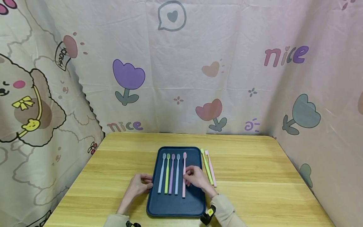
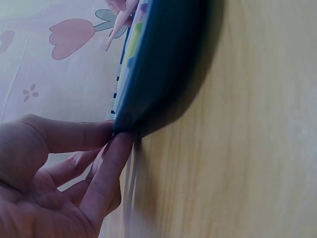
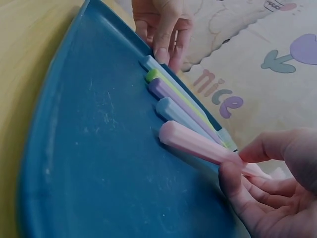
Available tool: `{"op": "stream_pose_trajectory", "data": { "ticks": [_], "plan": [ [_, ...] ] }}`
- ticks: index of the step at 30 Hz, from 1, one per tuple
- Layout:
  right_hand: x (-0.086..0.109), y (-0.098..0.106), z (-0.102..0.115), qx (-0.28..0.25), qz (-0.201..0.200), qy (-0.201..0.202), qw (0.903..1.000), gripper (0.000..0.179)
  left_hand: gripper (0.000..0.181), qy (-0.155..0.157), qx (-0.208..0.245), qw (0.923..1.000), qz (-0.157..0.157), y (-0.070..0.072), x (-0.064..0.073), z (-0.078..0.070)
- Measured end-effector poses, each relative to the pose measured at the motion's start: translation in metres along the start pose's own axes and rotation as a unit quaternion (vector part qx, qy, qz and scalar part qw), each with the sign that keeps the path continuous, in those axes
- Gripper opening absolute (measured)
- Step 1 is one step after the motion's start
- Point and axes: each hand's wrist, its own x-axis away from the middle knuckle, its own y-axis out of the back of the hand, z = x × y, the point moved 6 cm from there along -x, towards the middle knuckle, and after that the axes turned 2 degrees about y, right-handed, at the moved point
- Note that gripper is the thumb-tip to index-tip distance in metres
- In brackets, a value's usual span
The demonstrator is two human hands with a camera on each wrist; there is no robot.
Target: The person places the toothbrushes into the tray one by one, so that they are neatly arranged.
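Observation:
My right hand (image 1: 195, 176) pinches a pink toothbrush (image 3: 193, 144) by its handle, close over the dark blue tray (image 1: 190, 206). To its left on the tray lie a blue toothbrush (image 1: 177, 176), a purple one (image 1: 171, 176), a yellow-green one (image 1: 166, 176) and another blue one (image 1: 161, 176), side by side with bristle heads at the far end. At the tray's left edge, my left hand (image 1: 139, 185) grips the rim between thumb and fingers (image 2: 106, 173), as the left wrist view shows up close.
Just right of the tray, a yellow-green toothbrush (image 1: 207, 168) and a pink toothbrush (image 1: 211, 170) lie on the wooden table (image 1: 255, 176). A printed curtain (image 1: 175, 63) hangs behind the table's far edge and along both sides.

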Motion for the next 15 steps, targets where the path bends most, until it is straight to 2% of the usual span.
{"op": "stream_pose_trajectory", "data": {
  "ticks": [5,10,15],
  "plan": [
    [-0.0017,-0.0022,0.0002,0.005,0.004,0.006,1.0000,0.026,0.022,-0.003,-0.001,1.0000,0.000,0.0000,0.0002,-0.0006],
    [-0.0031,-0.0047,0.0010,0.037,-0.014,0.014,0.9991,0.025,0.022,-0.002,0.000,1.0000,0.000,-0.0001,-0.0001,-0.0004],
    [-0.0040,-0.0061,-0.0001,0.049,-0.039,0.005,0.9980,0.025,0.023,-0.003,-0.003,1.0000,0.001,-0.0004,-0.0012,-0.0004]
  ]
}}
